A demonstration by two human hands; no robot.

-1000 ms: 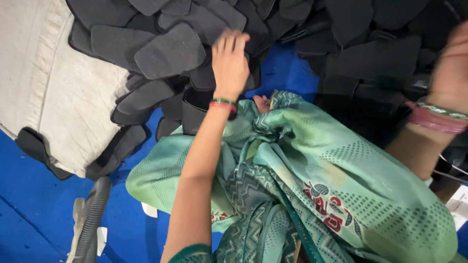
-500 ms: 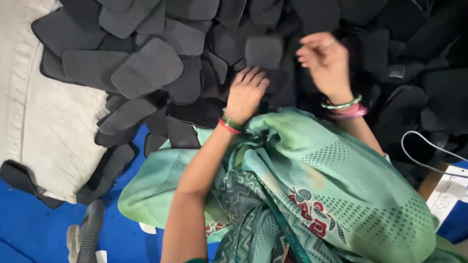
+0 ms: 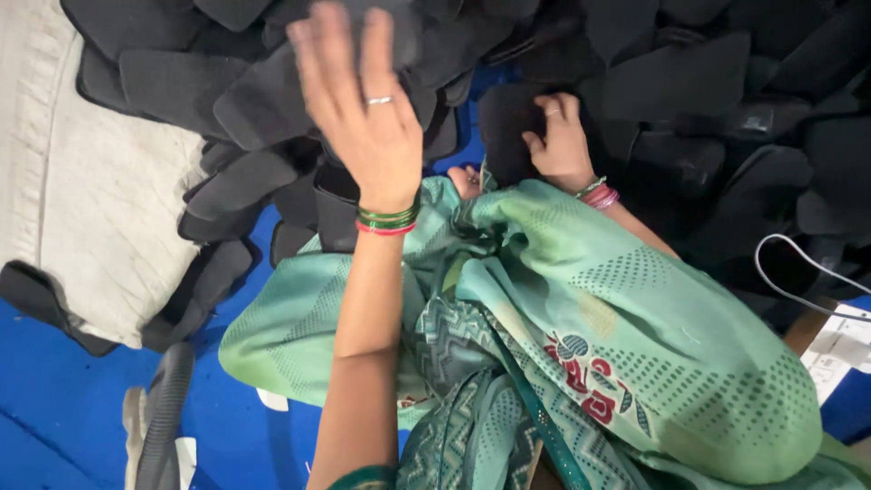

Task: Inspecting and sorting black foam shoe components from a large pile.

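Fingers of left hand (image 3: 363, 109) are spread above the dark insoles (image 3: 263, 100); right hand (image 3: 558, 141) pinches one insole (image 3: 504, 127), best lifted slowly.

A blue floor (image 3: 54, 408) is seen across the lower left of the frame, and a strip of it shows again at the right edge. A pale, off-white cloth (image 3: 82, 209) is spread over the left side, reaching the upper left corner. A white cable (image 3: 798, 272) is looped at the right, above white paper sheets (image 3: 839, 349). Even, soft light is cast throughout, without hard shadows.
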